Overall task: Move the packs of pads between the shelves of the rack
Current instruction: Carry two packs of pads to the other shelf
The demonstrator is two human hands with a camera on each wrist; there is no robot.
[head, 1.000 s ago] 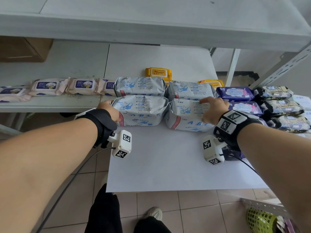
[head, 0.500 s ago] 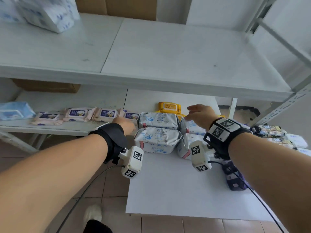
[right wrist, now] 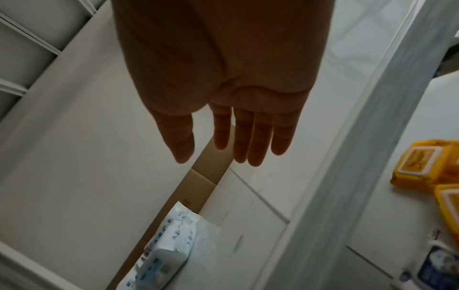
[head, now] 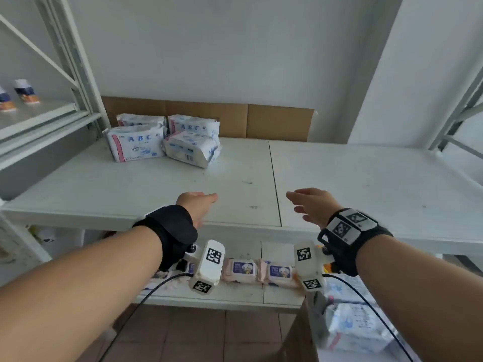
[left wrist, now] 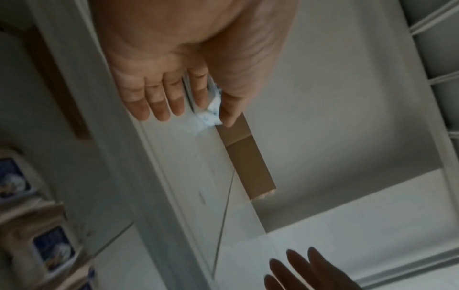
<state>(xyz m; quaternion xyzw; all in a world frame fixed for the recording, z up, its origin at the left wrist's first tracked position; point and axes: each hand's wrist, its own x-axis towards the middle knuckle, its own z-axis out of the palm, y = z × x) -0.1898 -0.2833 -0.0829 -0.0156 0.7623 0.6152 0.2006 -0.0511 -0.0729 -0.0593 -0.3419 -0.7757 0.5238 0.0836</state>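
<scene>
Several white-and-blue "ABC" packs of pads lie in a cluster at the back left of the upper shelf, against a cardboard sheet. Both hands hover empty over the front of that shelf with fingers straight. My left hand is left of the shelf seam, and my right hand is right of it. The wrist views show each palm bare: left hand, right hand. A pad pack shows beyond the right hand. More ABC packs lie blurred at lower right.
Pink wipe packs line the lower shelf under my wrists, and yellow wipe packs lie there too. A slotted rack upright rises at the left, with small bottles on the neighbouring shelf. Tiled floor shows below.
Both hands let go of the packs on the low white surface and rose empty to the front of the upper shelf. My head tilted up, bringing the upper shelf's packs into sight.
</scene>
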